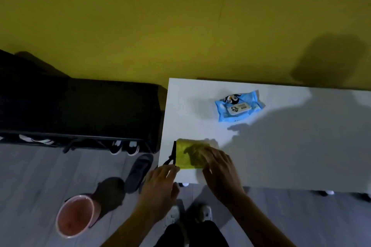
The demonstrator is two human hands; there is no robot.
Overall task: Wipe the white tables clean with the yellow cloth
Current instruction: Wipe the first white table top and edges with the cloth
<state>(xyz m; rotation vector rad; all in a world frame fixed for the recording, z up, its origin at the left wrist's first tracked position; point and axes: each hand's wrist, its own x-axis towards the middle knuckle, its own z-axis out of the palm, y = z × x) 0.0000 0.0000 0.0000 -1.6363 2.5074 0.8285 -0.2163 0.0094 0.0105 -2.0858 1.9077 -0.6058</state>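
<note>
The white table (281, 146) fills the right half of the view. A folded yellow cloth (183, 153) lies near its front left corner. My right hand (218, 168) lies flat on the right part of the cloth, fingers spread and pressing down. A thin black object (173, 156) stands against the cloth's left edge; it is too blurred to tell what it is. My left hand (160, 184) is at the table's front left corner with its fingers stretched up toward that black object. I cannot tell whether the fingertips touch it.
A blue wet-wipes pack (239, 106) lies further back on the table. Left of the table stands a black shoe rack (80, 110) with shoes under it. A dark slipper (138, 172) and a pink bucket (75, 216) are on the grey floor.
</note>
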